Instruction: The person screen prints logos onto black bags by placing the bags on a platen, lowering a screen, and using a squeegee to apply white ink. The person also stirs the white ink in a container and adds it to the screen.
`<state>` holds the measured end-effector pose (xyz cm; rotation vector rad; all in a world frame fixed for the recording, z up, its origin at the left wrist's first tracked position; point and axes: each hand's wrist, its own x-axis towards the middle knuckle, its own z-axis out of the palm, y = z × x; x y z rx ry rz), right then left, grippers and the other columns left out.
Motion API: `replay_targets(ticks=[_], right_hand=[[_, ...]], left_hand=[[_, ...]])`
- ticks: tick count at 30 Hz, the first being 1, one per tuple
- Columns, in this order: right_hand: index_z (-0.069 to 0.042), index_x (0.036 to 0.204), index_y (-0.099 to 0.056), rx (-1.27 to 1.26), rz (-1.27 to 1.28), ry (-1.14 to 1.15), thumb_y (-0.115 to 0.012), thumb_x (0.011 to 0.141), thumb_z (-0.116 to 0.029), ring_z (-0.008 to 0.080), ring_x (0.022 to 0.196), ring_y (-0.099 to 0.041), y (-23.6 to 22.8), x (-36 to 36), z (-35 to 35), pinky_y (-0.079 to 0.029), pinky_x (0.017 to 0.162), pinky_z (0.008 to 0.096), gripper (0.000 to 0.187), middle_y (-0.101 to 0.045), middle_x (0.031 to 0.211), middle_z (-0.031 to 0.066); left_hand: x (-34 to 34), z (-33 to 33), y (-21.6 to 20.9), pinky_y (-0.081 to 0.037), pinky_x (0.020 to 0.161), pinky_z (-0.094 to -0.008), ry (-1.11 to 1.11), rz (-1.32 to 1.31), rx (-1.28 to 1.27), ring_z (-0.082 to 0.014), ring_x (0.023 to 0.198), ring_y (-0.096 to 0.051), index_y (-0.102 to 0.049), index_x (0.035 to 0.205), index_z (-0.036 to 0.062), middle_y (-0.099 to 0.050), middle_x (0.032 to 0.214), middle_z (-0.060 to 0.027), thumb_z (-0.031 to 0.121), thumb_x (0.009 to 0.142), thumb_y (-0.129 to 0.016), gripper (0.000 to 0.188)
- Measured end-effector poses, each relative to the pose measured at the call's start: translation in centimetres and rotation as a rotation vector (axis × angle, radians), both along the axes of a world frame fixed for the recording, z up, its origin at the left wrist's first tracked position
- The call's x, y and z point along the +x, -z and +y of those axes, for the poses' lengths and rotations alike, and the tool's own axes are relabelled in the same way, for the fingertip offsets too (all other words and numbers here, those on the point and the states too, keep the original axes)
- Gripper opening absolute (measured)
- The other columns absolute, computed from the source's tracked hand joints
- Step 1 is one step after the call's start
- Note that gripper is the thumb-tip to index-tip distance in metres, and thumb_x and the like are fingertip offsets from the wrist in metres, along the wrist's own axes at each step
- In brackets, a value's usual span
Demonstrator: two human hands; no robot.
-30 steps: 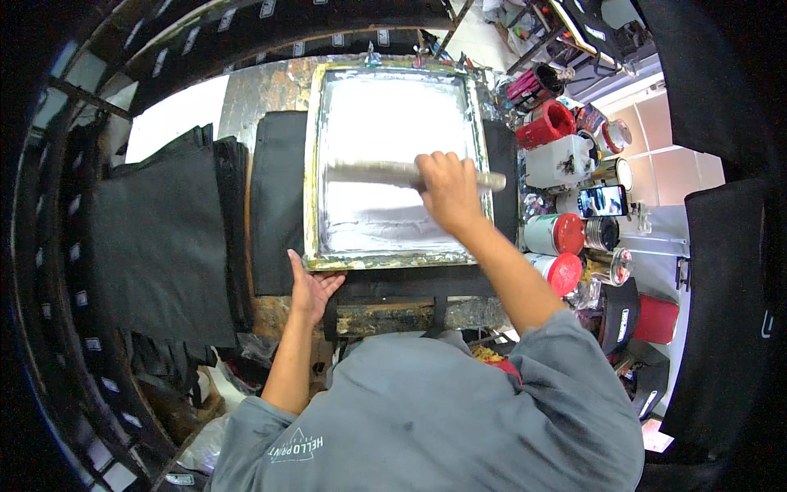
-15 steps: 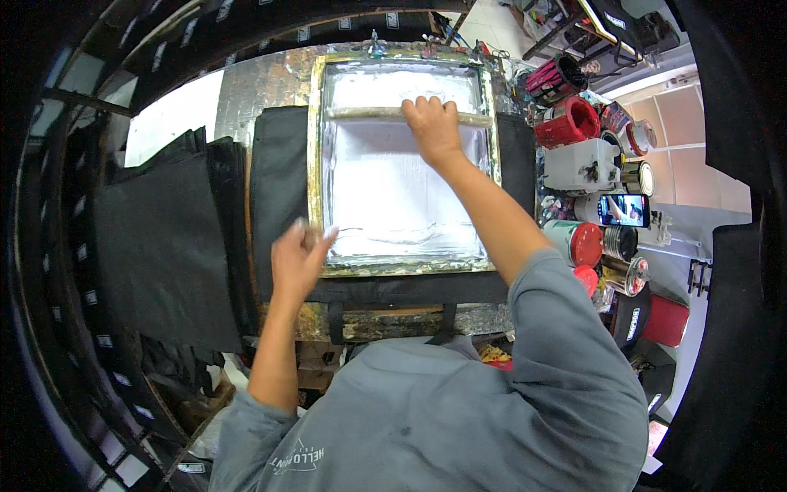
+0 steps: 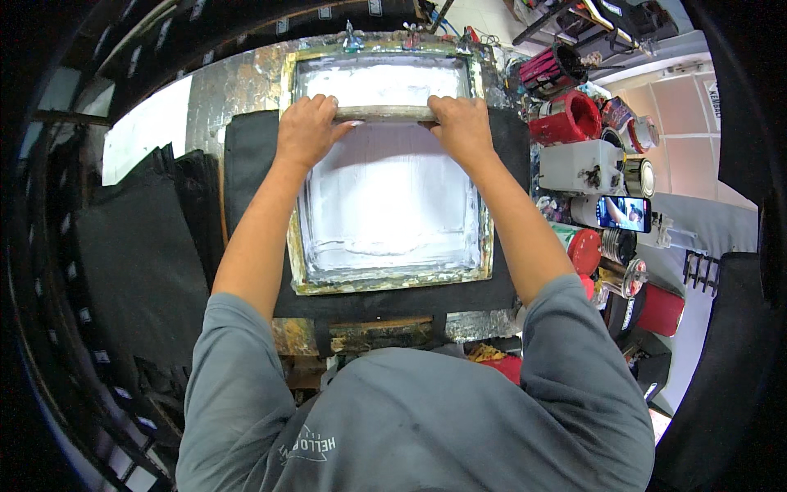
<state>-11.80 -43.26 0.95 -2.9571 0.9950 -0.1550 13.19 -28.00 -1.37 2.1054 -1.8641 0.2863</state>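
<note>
In the head view, the person's left hand [image 3: 307,133] and right hand [image 3: 466,127] are apart from each other, each clamped on one end of a long bar [image 3: 385,113], thumbs toward the middle. The bar lies crosswise between them, inside a paint-stained frame [image 3: 393,286], toward its far end. Below the hands, on the near side, stretches the frame's white screen [image 3: 389,184], with a wavy streak of white paste near its close edge. Just beyond the hands, more white paste is smeared across the screen.

Under the frame and out past both hands lies black cloth [image 3: 252,156], spread on a stained table [image 3: 225,94]. Well to the left of the left hand hangs a pile of black cloth pieces [image 3: 135,254]. To the right of the right hand stand a red tub [image 3: 570,116], a whitish jug [image 3: 578,168] and a lit phone [image 3: 623,213].
</note>
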Motion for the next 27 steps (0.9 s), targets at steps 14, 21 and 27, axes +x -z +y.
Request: replay_targets(ticks=[14,21,27], right_hand=[[-0.014,0.105,-0.061,-0.003,0.047,0.003,-0.081,0.078,-0.016,0.027,0.097,-0.067,-0.2,-2.5,5.4,-0.044,0.084,0.0468,0.034,-0.069,0.094,0.0037],[-0.014,0.101,-0.064,0.0,0.009,-0.005,-0.075,0.082,-0.012,0.0262,0.094,-0.068,-0.4,-5.4,10.7,-0.044,0.084,0.0468,0.022,-0.07,0.092,0.004],[-0.016,0.102,-0.065,-0.027,0.055,0.004,-0.072,0.084,-0.012,0.025,0.094,-0.068,-0.2,-7.8,15.2,-0.044,0.084,0.0465,0.02,-0.07,0.093,0.0031]], left_hand=[[-2.5,5.0,0.4,-0.052,0.073,-0.0386,0.003,-0.015,0.053,-0.0258,0.081,-0.064,-0.064,0.097,0.0073,-0.064,0.086,-0.007,0.045,0.08,-0.081,0.045],[-5.2,10.3,0.2,-0.053,0.071,-0.039,-0.006,0.003,0.115,-0.0259,0.08,-0.064,-0.064,0.093,0.0073,-0.064,0.084,-0.0075,0.044,0.077,-0.083,0.044],[-7.9,15.0,0.2,-0.053,0.072,-0.0392,0.018,0.013,0.038,-0.0266,0.08,-0.063,-0.064,0.091,0.0061,-0.063,0.083,-0.0086,0.043,0.074,-0.086,0.046]])
